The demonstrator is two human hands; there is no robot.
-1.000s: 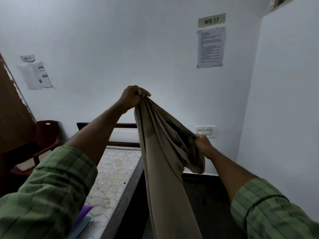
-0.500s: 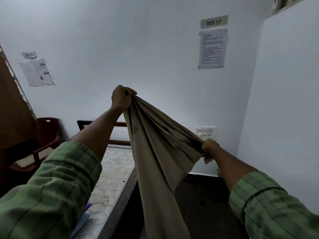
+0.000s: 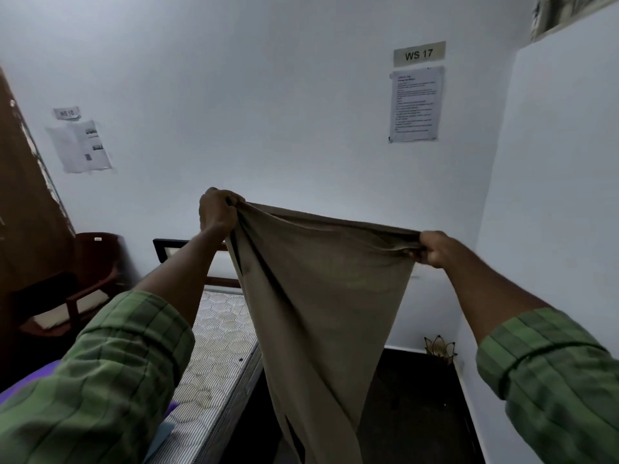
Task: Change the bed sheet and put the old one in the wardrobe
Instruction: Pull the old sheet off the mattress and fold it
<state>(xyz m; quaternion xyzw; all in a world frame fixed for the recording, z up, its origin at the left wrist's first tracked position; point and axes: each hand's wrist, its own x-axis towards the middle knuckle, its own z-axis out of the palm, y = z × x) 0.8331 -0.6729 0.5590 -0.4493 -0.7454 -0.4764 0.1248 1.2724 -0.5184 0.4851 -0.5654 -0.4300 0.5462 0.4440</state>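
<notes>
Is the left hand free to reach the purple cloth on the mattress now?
Probably not: the left hand grips the tan sheet, raised above the purple cloth.

A brown wooden chair [image 3: 90, 279] stands left; a "WS 17" sign [image 3: 419, 54] tops a printed notice [image 3: 416, 104].

The left hand [image 3: 217, 212] and right hand [image 3: 435, 247] each gripped the brown sheet [image 3: 321, 296], holding it up beside the bare mattress [image 3: 217, 346].

Wall sign [image 3: 419, 54] reads "WS 17"; smaller label [image 3: 66, 113] reads "WS 10".
</notes>
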